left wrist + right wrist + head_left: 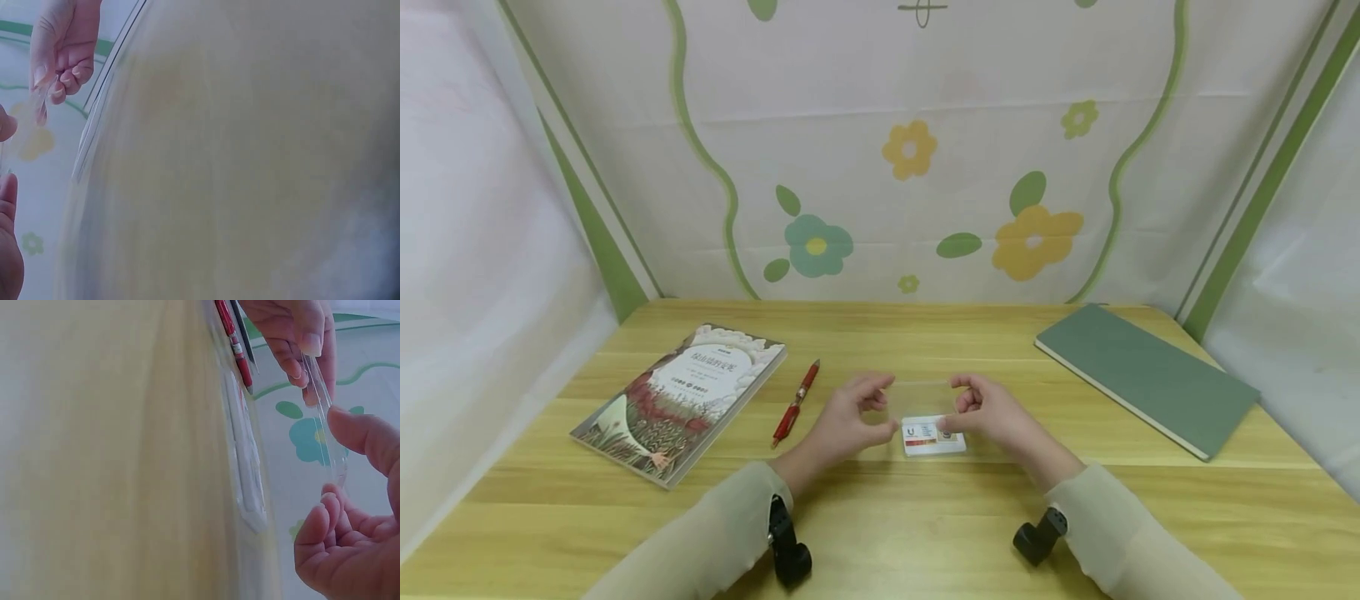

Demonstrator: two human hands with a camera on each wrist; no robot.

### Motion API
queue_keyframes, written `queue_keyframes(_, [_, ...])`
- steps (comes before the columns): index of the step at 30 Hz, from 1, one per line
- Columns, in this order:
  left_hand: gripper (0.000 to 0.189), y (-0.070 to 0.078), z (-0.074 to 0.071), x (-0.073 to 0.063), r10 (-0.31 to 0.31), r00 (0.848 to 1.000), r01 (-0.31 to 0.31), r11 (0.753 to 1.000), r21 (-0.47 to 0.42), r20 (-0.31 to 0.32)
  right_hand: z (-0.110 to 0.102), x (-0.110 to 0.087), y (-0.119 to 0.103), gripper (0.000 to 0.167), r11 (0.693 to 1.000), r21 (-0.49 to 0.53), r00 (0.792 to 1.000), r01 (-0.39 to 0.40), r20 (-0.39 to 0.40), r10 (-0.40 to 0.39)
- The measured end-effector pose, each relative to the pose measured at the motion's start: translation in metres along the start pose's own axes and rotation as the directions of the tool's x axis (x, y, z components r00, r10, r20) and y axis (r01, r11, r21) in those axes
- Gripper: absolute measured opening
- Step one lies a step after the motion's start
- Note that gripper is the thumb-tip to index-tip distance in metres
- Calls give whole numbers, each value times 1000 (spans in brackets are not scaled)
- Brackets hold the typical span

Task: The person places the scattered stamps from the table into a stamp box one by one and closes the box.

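A clear plastic lid (921,398) is held level between both hands, just above the table. My left hand (852,414) pinches its left side with the thumb and fingers, and my right hand (994,414) pinches its right side. In the right wrist view the lid (324,415) appears nearly edge-on, raised apart from a shallow white box (245,450). That box (921,448) lies on the table beneath, with a printed paper label inside. The left wrist view shows both hands at its left edge, the lid (25,119) faint between them.
A red pen (796,406) lies left of the hands, beside a paperback book with an illustrated cover (681,400). At the right is a dark green hardcover book (1142,375). The wooden table (895,533) ends at a flower-patterned curtain (865,183) behind.
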State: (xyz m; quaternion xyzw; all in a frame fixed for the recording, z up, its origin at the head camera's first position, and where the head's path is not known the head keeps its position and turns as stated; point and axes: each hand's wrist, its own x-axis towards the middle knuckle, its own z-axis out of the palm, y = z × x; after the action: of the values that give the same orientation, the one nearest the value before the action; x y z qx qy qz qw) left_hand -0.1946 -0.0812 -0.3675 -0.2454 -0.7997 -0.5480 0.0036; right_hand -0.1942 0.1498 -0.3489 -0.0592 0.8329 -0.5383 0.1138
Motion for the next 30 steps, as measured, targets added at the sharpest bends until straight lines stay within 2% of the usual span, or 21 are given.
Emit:
queue_keyframes(4, [59, 2, 4, -3, -7, 999, 7, 1000, -6, 32, 1, -8, 4, 67, 1000, -13, 1000, -7, -18, 7])
queue_keyframes(11, [59, 2, 9, -5, -7, 997, 3, 999, 53, 75, 1, -20, 7, 66, 1000, 5, 1000, -10, -29, 10])
queue_keyframes(17, [62, 0, 12, -5, -11, 994, 0, 995, 102, 110, 1, -21, 13, 62, 1000, 4, 999, -9, -49, 9])
queue_keyframes(22, [62, -1, 14, -6, -16, 991, -10, 982, 189, 135, 2, -21, 23, 63, 1000, 7, 998, -12, -66, 12])
queue_keyframes(26, [61, -1, 14, -6, -13, 989, -25, 968, 249, 149, 3, -18, 29, 63, 1000, -26, 997, 2, -76, -4])
queue_keyframes(30, [60, -3, 15, -6, -20, 986, -26, 962, 272, 164, 4, -16, 34, 63, 997, -80, 997, 13, -77, -20])
